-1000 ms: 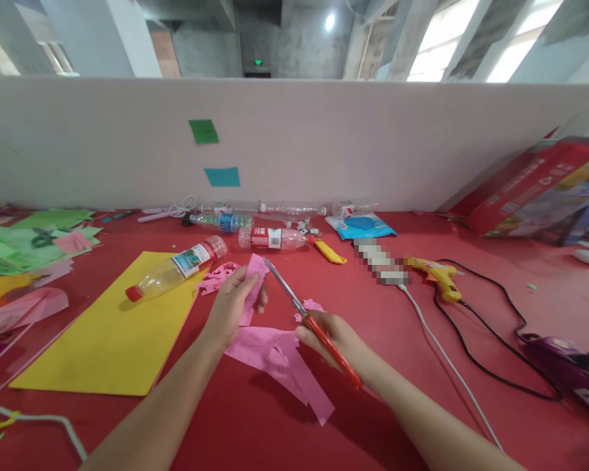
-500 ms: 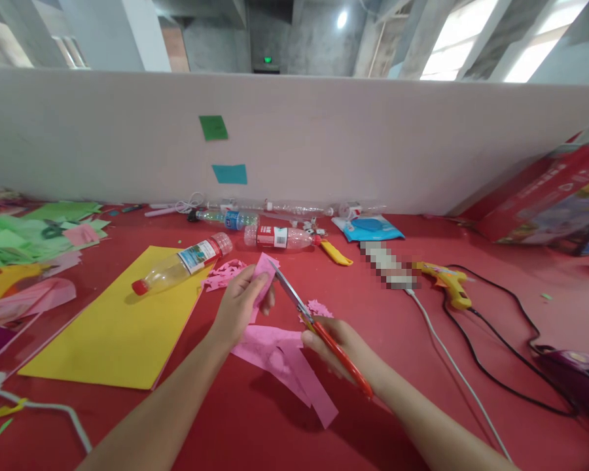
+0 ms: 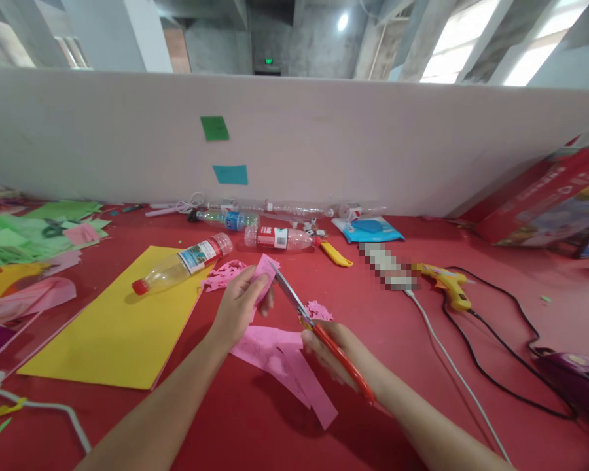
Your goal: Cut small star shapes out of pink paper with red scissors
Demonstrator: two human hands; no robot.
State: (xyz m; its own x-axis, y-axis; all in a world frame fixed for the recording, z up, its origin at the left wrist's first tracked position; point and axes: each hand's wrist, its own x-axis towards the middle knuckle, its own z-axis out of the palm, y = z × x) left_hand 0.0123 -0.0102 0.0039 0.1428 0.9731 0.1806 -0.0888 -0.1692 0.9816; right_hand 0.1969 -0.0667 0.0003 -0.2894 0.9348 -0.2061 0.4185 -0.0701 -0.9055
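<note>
At the centre of the frame, the left hand is holding a pink strip pinched between thumb and fingers, its top end standing up past the thumb. Just right of centre, the right hand is gripping the scissors, its fingers wrapped around the red handles and the blades pointing toward the upper left. The blade tips are meeting the strip's right edge; whether they are biting into it I cannot tell. Some cutting looks done: one heap of pink scraps is lying left of the strip, and a smaller cluster of pink bits is resting beyond the right hand. The cutting seems only partly through, since the strip is showing a good deal of whole paper and a larger pink sheet is lying below the hands at lower centre, mostly in broad pieces. At the left, a yellow sheet is lying flat, with a bottle resting across its upper corner.
</note>
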